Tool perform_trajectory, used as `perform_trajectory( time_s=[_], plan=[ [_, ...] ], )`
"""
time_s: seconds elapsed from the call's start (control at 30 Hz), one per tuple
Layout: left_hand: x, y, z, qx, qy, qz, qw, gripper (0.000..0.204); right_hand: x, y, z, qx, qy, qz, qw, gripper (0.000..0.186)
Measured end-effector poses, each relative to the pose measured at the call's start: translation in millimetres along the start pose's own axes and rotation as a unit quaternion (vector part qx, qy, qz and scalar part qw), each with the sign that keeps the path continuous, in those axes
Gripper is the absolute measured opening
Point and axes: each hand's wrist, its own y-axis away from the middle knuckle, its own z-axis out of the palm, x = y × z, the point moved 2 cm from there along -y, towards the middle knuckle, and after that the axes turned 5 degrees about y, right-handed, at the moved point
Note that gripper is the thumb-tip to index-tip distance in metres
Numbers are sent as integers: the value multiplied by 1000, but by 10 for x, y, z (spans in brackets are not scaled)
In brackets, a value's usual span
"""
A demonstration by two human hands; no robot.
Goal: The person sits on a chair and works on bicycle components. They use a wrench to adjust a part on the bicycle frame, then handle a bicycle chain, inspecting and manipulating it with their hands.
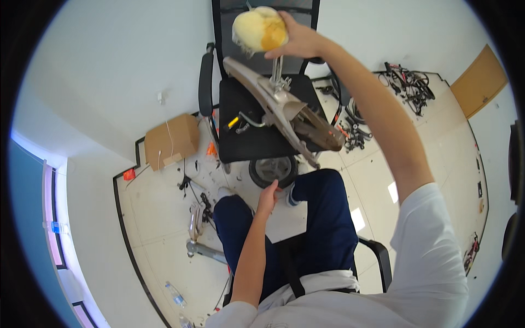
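Over the office chair, my right hand grips the right side of a bicycle saddle whose yellow foam shows through a torn whitish cover. Below the saddle, a metal post and springs run down to a grey bicycle frame, which slants across the black chair seat. A crank arm and a pedal with a yellow reflector stick out at the frame's left. Low between my knees, my left hand hangs free, fingers slightly apart and nothing visible in it, just in front of a black-tyred wheel.
A cardboard box stands left by the wall. Loose metal parts lie on the floor beside my left leg, with plastic bottles farther down. Heaps of bike parts lie right of the chair, towards a wooden door.
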Motion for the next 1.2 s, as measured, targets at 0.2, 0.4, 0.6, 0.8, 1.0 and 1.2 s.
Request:
perform_trajectory(
  time_s=[0.2,0.4,0.6,0.8,1.0,1.2],
  plan=[
    [-47,157,-76,21,21,0,1000,55,-329,-90,89,-4,95,73,993,130],
    [-42,211,-207,49,-13,8,999,57,21,-211,-109,-18,20,179,983,124],
    [-153,16,-150,43,-72,20,996,57,694,-153,-60,23,-19,131,991,122],
    [-227,-37,-101,31,-76,13,997,55,733,21,-296,-18,1,161,987,123],
    [-165,-2,-89,41,-107,31,993,54,761,110,-587,59,-13,150,987,123],
    [-100,247,-136,63,-73,38,995,50,451,1035,-520,168,-207,73,961,90]
  ],
)
